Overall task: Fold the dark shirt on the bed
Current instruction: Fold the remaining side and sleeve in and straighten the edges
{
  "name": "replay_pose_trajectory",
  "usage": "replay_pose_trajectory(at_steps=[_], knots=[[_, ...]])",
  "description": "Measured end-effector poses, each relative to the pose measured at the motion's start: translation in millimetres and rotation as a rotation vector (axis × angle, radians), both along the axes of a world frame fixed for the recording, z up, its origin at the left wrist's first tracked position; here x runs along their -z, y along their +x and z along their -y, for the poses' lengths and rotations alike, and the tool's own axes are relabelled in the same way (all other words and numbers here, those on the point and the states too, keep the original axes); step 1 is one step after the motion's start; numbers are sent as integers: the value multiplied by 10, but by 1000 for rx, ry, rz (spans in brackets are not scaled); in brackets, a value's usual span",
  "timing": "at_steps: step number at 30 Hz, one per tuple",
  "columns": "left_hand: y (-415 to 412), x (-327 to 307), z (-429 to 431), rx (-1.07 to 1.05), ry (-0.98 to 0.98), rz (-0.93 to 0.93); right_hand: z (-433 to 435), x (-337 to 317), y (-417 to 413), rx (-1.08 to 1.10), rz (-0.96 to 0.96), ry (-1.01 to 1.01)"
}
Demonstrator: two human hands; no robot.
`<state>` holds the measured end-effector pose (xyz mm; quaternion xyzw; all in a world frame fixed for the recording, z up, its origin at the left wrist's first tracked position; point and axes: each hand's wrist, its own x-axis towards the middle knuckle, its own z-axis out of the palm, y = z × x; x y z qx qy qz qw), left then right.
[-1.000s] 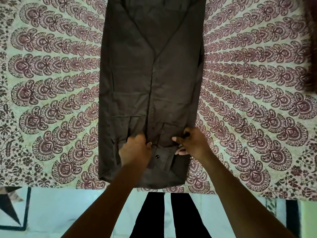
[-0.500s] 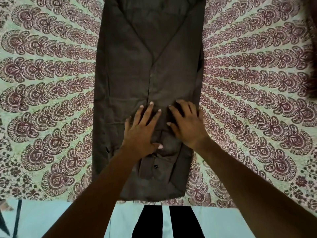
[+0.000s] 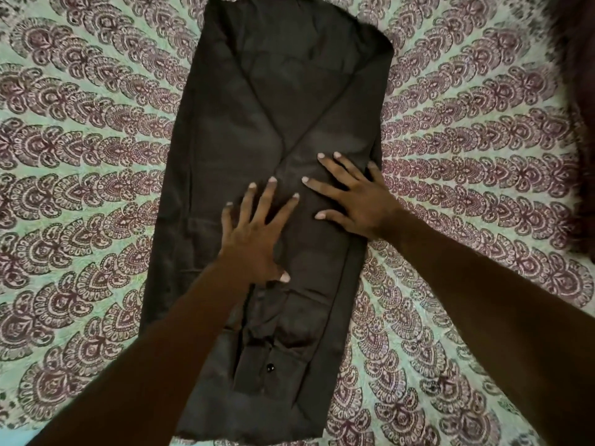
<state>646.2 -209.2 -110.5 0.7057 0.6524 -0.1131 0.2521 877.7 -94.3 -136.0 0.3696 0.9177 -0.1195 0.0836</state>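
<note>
Pressing shirt (image 3: 238, 123) — left hand (image 3: 254, 239), right hand (image 3: 357, 201) (flat)

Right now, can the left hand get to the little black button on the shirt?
Probably yes. The button lies uncovered on the dark shirt, nearer the person than the left hand, which presses flat on the cloth. Nothing sits between them, so pulling back should do it.
</note>
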Motion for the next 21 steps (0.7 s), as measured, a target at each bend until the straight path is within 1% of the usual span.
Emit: replay_pose_trajectory(at_steps=[2, 3, 5, 7, 8, 9, 11, 12, 13, 15, 16, 19, 21], knots=[[-32, 44, -96, -25, -83, 11, -101, -8, -38, 56, -45, -51], [-33, 42, -122, -27, -106, 12, -103, -7, -56, 111, -99, -45], [-1, 11, -159, -32, -129, 0, -16, -7, -81, 255, -260, 83], [78, -54, -217, -82, -133, -7, 156, 3, -69, 480, -437, 271], [125, -93, -258, -136, -104, 2, 248, 25, -39, 637, -525, 326], [173, -120, -317, -205, -42, 25, 325, 60, 11, 807, -616, 339], [260, -150, -462, -343, 115, 106, 422, 151, 114, 1129, -789, 256], [300, -160, -559, -378, 170, 150, 428, 185, 150, 1227, -860, 190], [340, -169, -668, -385, 205, 188, 411, 194, 170, 1266, -910, 135], [436, -149, -918, -354, 245, 223, 324, 170, 157, 1243, -933, 51], [478, -140, -1052, -353, 247, 233, 267, 143, 127, 1221, -908, 13], [576, -95, -1435, -472, 155, 277, 105, 139, 109, 1233, -744, -32], [566, -80, -1620, -535, 89, 295, 79, 132, 112, 1279, -711, -53]])
